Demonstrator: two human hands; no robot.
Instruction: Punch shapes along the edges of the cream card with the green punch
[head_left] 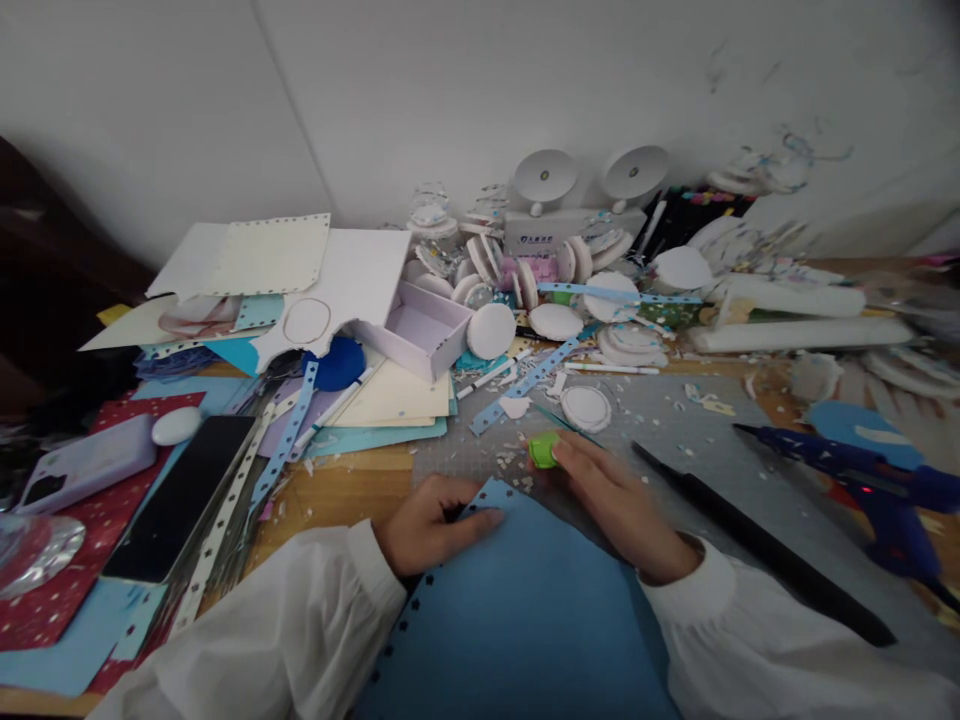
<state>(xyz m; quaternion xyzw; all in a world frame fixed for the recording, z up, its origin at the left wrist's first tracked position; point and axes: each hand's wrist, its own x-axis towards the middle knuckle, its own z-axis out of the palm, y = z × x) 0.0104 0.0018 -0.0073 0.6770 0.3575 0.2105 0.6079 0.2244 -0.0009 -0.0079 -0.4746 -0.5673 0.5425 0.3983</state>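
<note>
My left hand (429,528) pinches the left edge of a blue paper sheet (532,610), with the thumb lying on top near its upper corner. Small star-shaped holes run along that left edge, and a few more sit at the top corner. My right hand (619,505), a little blurred, has its fingers closed round a small bright green craft punch (541,450). The punch is just beyond the sheet's top edge, over the grey cutting mat (487,455). Loose paper bits lie on the mat near it.
A glue gun (862,480) with a red light and a long black tool (772,545) lie at right. Phones, including a black one (184,500), and punched paper strips are at left. Behind stand a lilac box (427,330), white discs (491,330) and a twin-headed lamp (545,178).
</note>
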